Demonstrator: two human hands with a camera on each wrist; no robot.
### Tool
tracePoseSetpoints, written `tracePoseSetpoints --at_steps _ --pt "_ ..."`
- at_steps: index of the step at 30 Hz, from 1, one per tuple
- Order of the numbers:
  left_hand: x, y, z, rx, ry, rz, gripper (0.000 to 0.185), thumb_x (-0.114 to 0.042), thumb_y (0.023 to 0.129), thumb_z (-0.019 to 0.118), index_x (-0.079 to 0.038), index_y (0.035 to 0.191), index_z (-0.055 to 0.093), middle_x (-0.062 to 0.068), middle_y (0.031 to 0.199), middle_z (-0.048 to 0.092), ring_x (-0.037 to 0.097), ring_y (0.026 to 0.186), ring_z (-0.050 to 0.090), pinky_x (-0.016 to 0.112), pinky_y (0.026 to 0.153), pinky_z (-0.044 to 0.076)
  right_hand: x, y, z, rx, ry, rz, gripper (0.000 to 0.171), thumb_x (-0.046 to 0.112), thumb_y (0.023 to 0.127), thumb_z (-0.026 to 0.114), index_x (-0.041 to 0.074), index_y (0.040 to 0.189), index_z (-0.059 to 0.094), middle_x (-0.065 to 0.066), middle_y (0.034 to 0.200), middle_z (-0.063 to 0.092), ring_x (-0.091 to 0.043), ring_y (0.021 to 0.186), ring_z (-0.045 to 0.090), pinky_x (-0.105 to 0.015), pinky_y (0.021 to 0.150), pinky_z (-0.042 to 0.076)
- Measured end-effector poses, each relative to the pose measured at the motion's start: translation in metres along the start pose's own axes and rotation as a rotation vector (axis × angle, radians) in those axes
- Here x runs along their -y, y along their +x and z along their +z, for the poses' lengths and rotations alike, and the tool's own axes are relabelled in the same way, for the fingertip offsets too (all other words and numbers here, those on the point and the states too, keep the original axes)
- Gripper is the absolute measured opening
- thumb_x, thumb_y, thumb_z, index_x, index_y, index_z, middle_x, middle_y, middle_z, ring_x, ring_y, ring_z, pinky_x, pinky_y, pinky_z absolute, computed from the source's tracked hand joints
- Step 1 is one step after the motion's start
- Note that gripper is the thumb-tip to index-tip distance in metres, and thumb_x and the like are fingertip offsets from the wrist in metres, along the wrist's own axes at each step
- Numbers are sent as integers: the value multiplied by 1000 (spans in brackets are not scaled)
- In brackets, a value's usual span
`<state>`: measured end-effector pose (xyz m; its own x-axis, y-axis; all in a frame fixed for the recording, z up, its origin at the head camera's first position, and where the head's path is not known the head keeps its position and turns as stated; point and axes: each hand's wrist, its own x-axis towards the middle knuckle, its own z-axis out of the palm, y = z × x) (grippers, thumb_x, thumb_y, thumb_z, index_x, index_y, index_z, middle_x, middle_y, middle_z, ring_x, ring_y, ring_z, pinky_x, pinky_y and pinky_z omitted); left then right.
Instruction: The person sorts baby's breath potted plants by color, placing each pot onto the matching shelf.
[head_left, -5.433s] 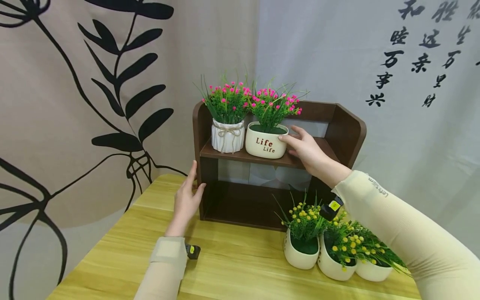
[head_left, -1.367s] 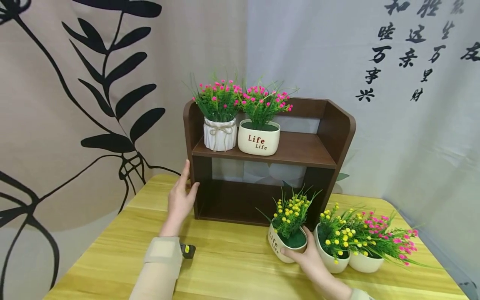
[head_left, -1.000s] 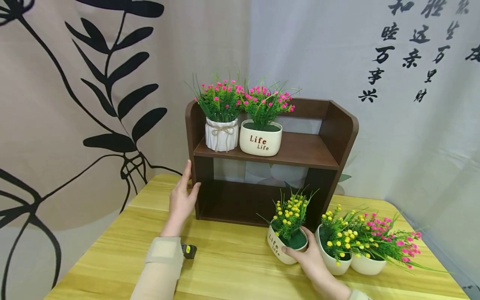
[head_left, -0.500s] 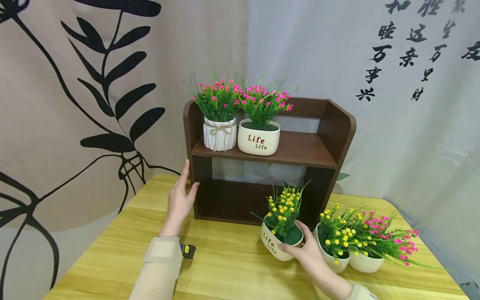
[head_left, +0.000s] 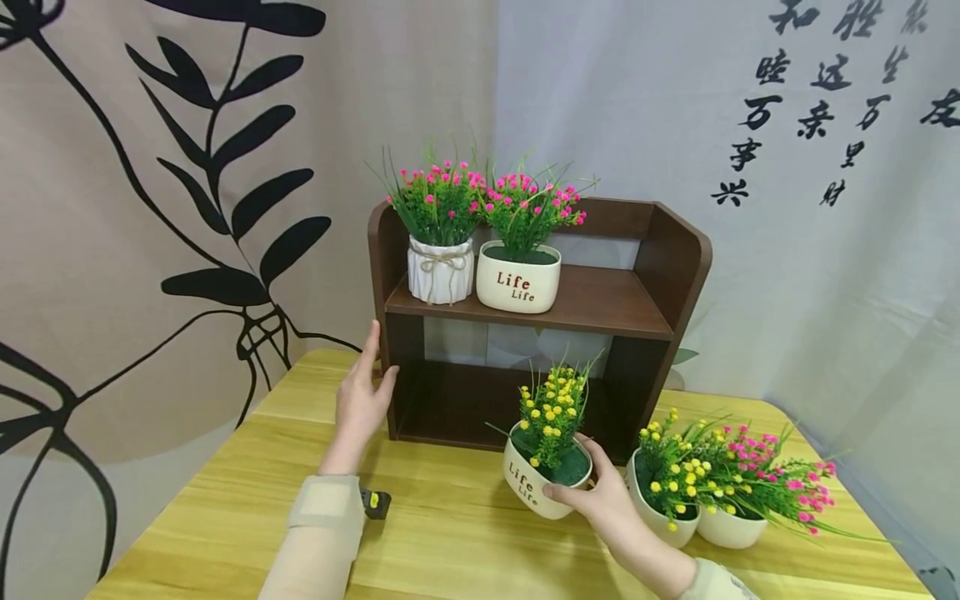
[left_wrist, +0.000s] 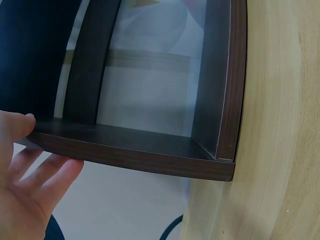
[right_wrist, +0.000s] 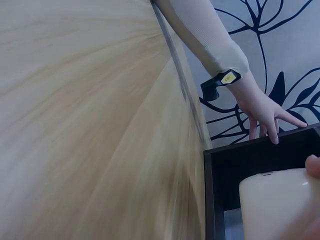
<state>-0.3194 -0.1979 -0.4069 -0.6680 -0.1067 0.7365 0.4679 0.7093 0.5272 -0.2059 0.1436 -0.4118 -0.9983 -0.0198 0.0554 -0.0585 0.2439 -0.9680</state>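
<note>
My right hand [head_left: 611,508] grips the rim and side of a cream oval potted plant [head_left: 536,487] with yellow flowers and "Life" lettering. The pot is tilted and held in front of the lower tier; its pale side [right_wrist: 280,205] fills a corner of the right wrist view. At the left end of a dark brown two-tier shelf [head_left: 607,300], my left hand [head_left: 362,404] holds the side panel's edge. In the left wrist view the thumb [left_wrist: 22,124] lies on the inner side and the fingers [left_wrist: 60,182] on the outer side.
On the upper tier stand a white pot [head_left: 441,273] tied with twine and a cream "Life" pot [head_left: 517,283], both pink-flowered. Right of my right hand, a yellow-flowered pot [head_left: 663,517] and a pink-flowered pot [head_left: 731,529] stand on the wooden table [head_left: 450,542].
Earlier my right hand was at the pink-flowered "Life" pot on the upper tier. It has since taken the yellow-flowered pot and moved it left and slightly up. The left hand stays at the shelf side.
</note>
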Motion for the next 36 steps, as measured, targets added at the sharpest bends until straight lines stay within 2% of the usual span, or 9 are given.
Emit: tracePoseSetpoints --at_steps 8,13,16,19,25,28,30,36 --pt "0 -1 -3 -7 5 2 80 -9 92 66 -29 156 22 19 141 49 8 44 31 31 43 31 0 9 14 19 23 8 89 9 73 83 3 147 34 -23 141 44 -34 117 53 -39 86 50" --pt "0 1 -5 -11 5 -4 79 -10 93 66 -29 156 22 17 142 48 2 39 24 30 41 30 -2 16 24 28 8 0 89 12 72 84 5 147 36 -23 141 44 -34 117 52 -41 86 50" --pt "-1 2 -5 -5 3 -14 79 -10 93 66 -30 156 22 17 142 48 7 42 33 32 43 31 -2 20 29 42 22 -3 88 12 72 84 6 147 37 -23 141 43 -34 116 53 -40 85 50" --pt "0 2 -4 5 6 -25 80 -10 93 65 -32 156 20 18 141 49 17 49 45 33 45 33 -2 23 35 62 47 -7 87 10 73 83 5 146 37 -24 140 43 -33 114 54 -40 85 50" --pt "1 1 -3 -5 2 -12 80 -9 92 66 -31 156 22 19 139 51 32 72 63 37 50 38 -6 34 48 79 48 -30 87 11 72 84 3 145 38 -23 139 44 -34 113 53 -41 84 50" --pt "1 0 -3 -5 2 -4 80 -8 92 67 -30 156 23 19 138 52 35 83 65 39 52 41 -10 41 54 83 50 -30 86 12 72 84 4 145 39 -21 138 45 -34 113 54 -41 84 50" --pt "0 -1 -3 -3 -2 -9 81 -8 92 67 -30 156 23 18 139 52 35 85 65 40 53 43 -12 45 58 92 58 -32 86 12 72 84 4 145 39 -21 137 47 -34 114 54 -42 85 50" --pt "-3 -1 -3 -1 -16 -12 80 -8 92 66 -30 156 23 17 141 50 35 81 65 38 51 41 -14 55 69 119 86 -30 86 13 74 83 3 146 37 -21 136 48 -35 116 54 -45 89 49"
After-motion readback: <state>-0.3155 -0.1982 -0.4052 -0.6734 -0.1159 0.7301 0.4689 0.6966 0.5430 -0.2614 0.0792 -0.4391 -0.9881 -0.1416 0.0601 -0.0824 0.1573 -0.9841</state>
